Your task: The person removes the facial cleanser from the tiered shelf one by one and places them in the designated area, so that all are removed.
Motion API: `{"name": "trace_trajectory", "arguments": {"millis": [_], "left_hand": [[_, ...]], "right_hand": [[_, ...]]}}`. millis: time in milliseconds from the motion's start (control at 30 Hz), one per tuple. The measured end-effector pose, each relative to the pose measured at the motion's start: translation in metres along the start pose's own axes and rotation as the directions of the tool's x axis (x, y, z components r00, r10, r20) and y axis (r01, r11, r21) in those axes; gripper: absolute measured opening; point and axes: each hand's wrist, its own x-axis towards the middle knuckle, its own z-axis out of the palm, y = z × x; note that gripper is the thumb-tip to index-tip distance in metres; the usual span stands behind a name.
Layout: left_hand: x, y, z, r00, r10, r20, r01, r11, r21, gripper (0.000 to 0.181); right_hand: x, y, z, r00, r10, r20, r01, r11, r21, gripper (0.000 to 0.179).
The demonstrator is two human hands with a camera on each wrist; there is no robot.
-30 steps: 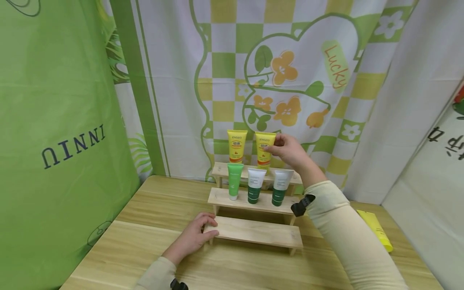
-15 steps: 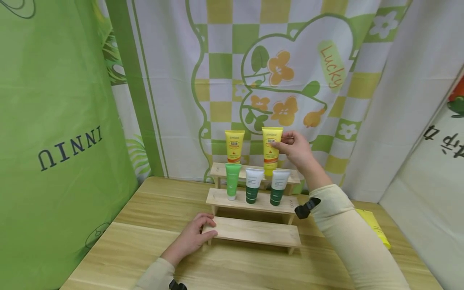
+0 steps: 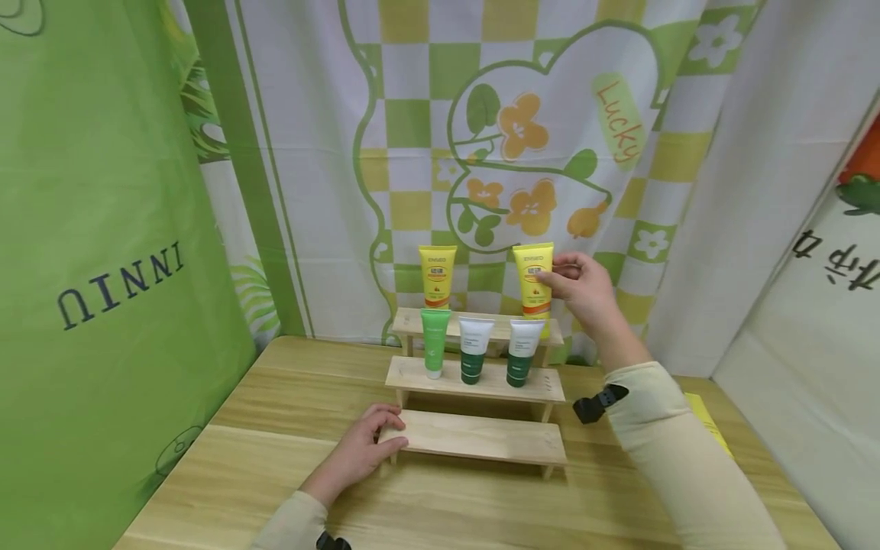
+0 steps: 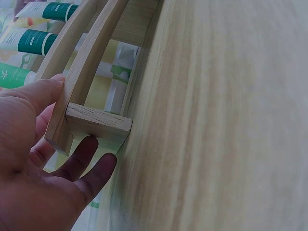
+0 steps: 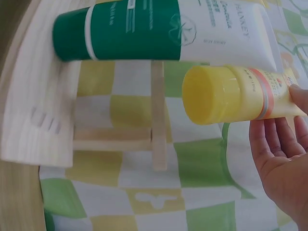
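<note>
My right hand (image 3: 587,290) pinches a yellow squeeze tube (image 3: 535,286), thumb in front and fingers behind, at the right end of the top tier. In the right wrist view a gap shows between the tube's cap (image 5: 211,95) and the top board. My left hand (image 3: 357,451) grips the left end of the three-tier wooden display stand (image 3: 481,437), its thumb against the lowest board and fingers around the leg. Another yellow tube (image 3: 437,276) stands on the top tier's left. A green tube (image 3: 435,344) and two white-and-green tubes (image 3: 473,351) stand cap-down on the middle tier.
One more yellow tube (image 3: 706,420) lies on the wooden table (image 3: 275,428) at the right, partly hidden by the right sleeve. A patterned curtain (image 3: 309,191) hangs close behind the stand. Green fabric (image 3: 103,229) borders the left side.
My right hand has moved the yellow tube rightward along the top tier, away from the other yellow tube. My left hand keeps its grip on the stand. The view has shifted slightly.
</note>
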Motion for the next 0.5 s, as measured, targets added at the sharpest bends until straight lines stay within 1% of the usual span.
{"name": "trace_trajectory", "arguments": {"millis": [200,500], "left_hand": [[0.001,-0.002,0.002,1.0,-0.001,0.006,0.001,1.0,-0.002,0.018],[0.0,0.0,0.001,1.0,-0.013,-0.002,0.013,1.0,0.0,0.018]], "right_hand": [[-0.008,0.009,-0.011,0.999,0.006,-0.032,-0.006,1.0,0.001,0.046],[-0.019,0.022,-0.027,0.998,-0.017,-0.068,0.017,1.0,0.002,0.038]]}}
